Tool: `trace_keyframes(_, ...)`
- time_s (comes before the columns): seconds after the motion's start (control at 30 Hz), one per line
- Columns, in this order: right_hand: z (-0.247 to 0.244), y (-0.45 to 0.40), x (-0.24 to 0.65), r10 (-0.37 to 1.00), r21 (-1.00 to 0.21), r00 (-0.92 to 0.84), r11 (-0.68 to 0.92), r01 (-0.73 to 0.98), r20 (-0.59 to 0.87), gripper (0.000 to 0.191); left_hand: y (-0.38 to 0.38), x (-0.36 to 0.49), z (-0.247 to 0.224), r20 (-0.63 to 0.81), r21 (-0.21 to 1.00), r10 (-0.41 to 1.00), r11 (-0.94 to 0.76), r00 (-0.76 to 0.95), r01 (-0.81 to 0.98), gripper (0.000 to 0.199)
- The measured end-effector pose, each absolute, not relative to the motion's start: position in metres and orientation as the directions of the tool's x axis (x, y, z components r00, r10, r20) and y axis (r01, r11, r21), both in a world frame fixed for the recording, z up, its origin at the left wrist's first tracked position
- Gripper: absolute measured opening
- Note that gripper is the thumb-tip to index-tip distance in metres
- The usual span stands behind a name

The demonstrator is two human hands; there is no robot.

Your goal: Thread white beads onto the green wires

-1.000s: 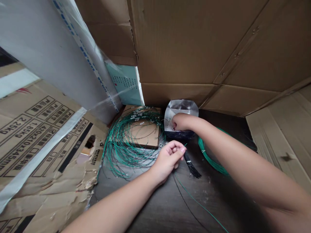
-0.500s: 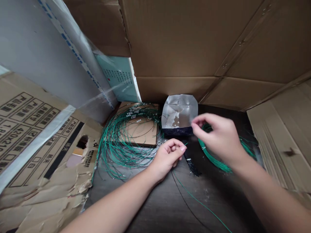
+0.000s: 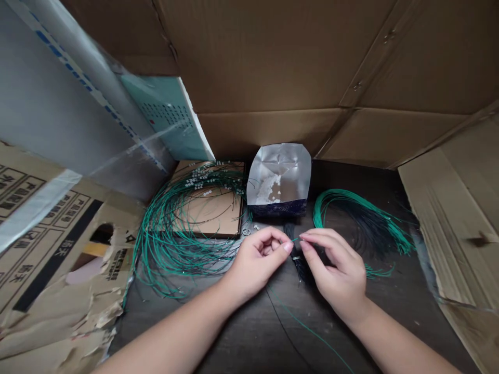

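My left hand (image 3: 262, 259) pinches a thin green wire, whose short end sticks out between thumb and forefinger. The rest of that green wire (image 3: 312, 332) and a black wire (image 3: 284, 328) trail from under this hand down the table. My right hand (image 3: 336, 267) is closed in a pinch at the tip of the green end; whether a small bead sits between its fingertips is too small to tell. Behind both hands stands an open foil pouch (image 3: 290, 161) with small white beads (image 3: 268, 188) inside. A tied bundle of black wires (image 3: 298, 267) lies between the hands.
On the left, loose green and black wires (image 3: 167, 259) with white beads spread over a flat cardboard box (image 3: 218, 213). A bent bundle of green wires (image 3: 346, 196) lies on the right. Cardboard walls (image 3: 257, 62) enclose the dark table (image 3: 241, 337).
My right hand has come down and left from beside the pouch to meet the wire end at my left hand. The view has shifted slightly; my left hand keeps its pinch.
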State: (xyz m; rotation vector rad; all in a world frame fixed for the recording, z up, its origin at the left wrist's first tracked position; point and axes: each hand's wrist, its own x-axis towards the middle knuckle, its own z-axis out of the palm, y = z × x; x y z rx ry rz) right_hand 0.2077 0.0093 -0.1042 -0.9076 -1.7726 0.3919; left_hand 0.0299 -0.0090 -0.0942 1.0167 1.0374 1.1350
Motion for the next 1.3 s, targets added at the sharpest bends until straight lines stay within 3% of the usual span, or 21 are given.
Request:
trace_keyframes(0.17, -0.1105, 0.0046, 0.2101, 0.769, -0.717, -0.119, 0.632, 0.296, 0.628, 0.031, -0.0094, 0.0303, -0.0925, -0.116, 0.978, 0.985, 0.136, 0.127, -0.161, 0.037)
trace_keyframes(0.4, -0.1025, 0.0043, 0.2115, 0.715, -0.657, -0.197, 0.696, 0.29, 0.671, 0.04, -0.0099, 0.0312, -0.0912, -0.106, 0.976, 0.987, 0.127, 0.121, -0.178, 0.031)
trace_keyframes(0.9, -0.1013, 0.0042, 0.2104, 0.715, -0.62, -0.223, 0.69, 0.373, 0.662, 0.036, -0.012, 0.0335, -0.0914, -0.12, 0.966, 0.99, 0.135, 0.08, -0.219, 0.024)
trace_keyframes(1.3, -0.1076, 0.0057, 0.217, 0.523, -0.319, -0.419, 0.826, 0.464, 0.742, 0.065, -0.0083, 0.0307, -0.0925, -0.245, 0.959, 0.968, 0.249, 0.044, -0.135, 0.03)
